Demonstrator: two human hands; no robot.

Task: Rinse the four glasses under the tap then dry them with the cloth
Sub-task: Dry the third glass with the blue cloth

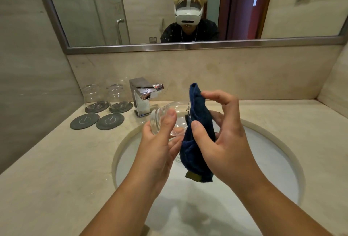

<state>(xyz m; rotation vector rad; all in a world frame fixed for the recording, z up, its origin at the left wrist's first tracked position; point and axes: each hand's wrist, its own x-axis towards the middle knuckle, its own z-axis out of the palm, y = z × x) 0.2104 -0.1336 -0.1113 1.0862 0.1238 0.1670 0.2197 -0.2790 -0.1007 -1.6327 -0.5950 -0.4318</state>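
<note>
Over the sink basin [273,160], my left hand [160,138] grips a clear glass [160,119] lying on its side, base to the left. A dark blue cloth [199,121] covers the glass's mouth end. My right hand [222,132] holds the cloth, thumb pressing on its front and fingers curled behind it. Two more clear glasses [93,94] [117,95] stand upside down on grey coasters at the back left. The chrome tap [143,96] stands behind the basin, with no water seen running.
Two bare grey coasters [84,121] [110,121] lie in front of the upturned glasses. A beige stone counter [56,170] surrounds the basin. A wide mirror [150,10] hangs on the wall above, showing a person wearing a headset.
</note>
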